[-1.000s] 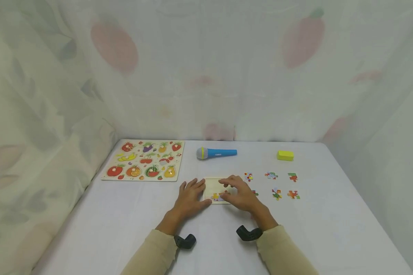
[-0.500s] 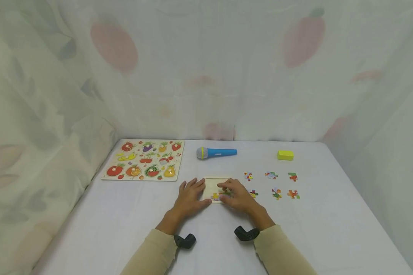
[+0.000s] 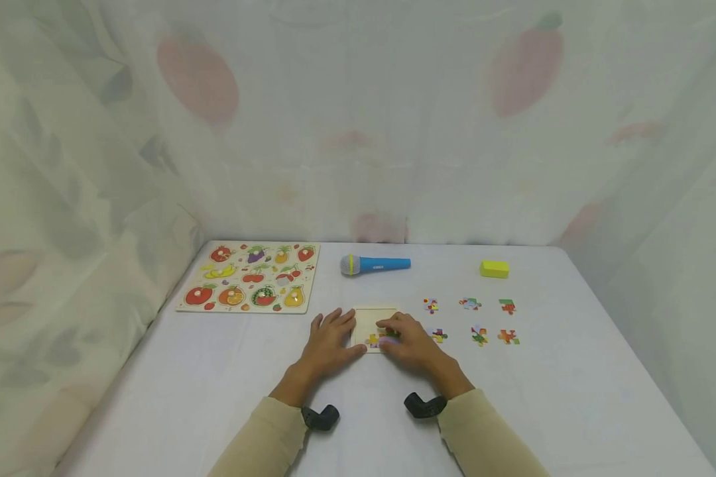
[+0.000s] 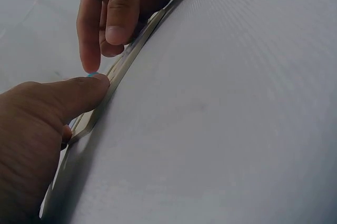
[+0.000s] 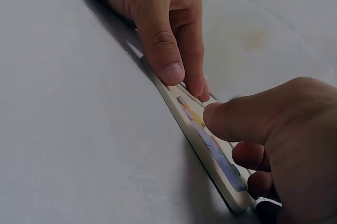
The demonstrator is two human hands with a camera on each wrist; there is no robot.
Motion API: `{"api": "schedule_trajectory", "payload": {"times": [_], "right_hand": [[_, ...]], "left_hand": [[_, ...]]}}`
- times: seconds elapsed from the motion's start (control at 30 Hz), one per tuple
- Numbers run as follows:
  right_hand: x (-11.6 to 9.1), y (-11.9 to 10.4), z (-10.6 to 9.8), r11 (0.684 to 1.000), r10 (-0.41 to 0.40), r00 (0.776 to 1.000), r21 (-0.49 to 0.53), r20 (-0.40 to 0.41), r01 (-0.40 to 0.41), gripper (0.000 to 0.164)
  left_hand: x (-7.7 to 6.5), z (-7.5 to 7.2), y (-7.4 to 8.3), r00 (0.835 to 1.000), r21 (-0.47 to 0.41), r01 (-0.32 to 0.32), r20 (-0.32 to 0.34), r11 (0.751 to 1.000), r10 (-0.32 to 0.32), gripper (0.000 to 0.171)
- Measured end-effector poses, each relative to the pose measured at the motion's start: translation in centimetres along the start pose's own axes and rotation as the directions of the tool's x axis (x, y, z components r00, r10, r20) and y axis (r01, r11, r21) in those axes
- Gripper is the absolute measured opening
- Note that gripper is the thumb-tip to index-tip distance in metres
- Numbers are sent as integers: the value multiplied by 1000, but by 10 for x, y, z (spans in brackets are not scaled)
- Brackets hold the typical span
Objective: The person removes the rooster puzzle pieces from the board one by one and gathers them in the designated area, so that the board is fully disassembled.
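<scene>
Over the last second the right hand (image 3: 410, 341) has slid a little left and nearer across the small puzzle tray (image 3: 374, 319), its fingers curling in over the pieces already laid there; the left hand (image 3: 329, 341) has not shifted.

At the far left of the white table (image 3: 573, 397) lies a fruit peg board (image 3: 250, 277), apart from the work. Right of it, the left hand rests flat against the tray's left edge, fingers straight and spread, thumb along the tray's near left corner. By the look of it, it is there to pin the tray so it cannot slide. In the right wrist view those fingers (image 5: 168, 34) press down on the tray's rim (image 5: 210, 169).

The tray itself sits near the table's middle, between the two hands and touching both. Far behind it lies a blue toy microphone (image 3: 374, 265).

The right hand covers the tray's right half, fingers bent, the thumb (image 5: 247, 119) pressing down on the coloured pieces (image 5: 208, 134) in the tray, likely seating one flush. Whether it pinches a piece I cannot tell.

Right of that hand, five loose jigsaw pieces (image 3: 479, 336) lie spread in two rows, the closest (image 3: 436, 335) just beside the knuckles, laid out for easy picking. Far right sits a yellow block (image 3: 494, 269).
</scene>
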State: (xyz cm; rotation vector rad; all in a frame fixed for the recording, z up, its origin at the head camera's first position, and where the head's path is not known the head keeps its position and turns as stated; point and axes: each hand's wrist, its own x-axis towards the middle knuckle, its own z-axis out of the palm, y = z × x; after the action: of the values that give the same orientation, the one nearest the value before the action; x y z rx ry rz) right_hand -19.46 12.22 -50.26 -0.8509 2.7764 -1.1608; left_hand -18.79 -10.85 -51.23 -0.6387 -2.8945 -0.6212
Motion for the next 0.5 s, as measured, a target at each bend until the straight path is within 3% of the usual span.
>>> {"api": "schedule_trajectory", "payload": {"times": [0.5], "right_hand": [[0, -6, 1, 993, 58, 998, -108, 35, -54, 35]], "left_hand": [[1, 0, -1, 1000, -6, -5, 0, 1000, 5, 68]]}}
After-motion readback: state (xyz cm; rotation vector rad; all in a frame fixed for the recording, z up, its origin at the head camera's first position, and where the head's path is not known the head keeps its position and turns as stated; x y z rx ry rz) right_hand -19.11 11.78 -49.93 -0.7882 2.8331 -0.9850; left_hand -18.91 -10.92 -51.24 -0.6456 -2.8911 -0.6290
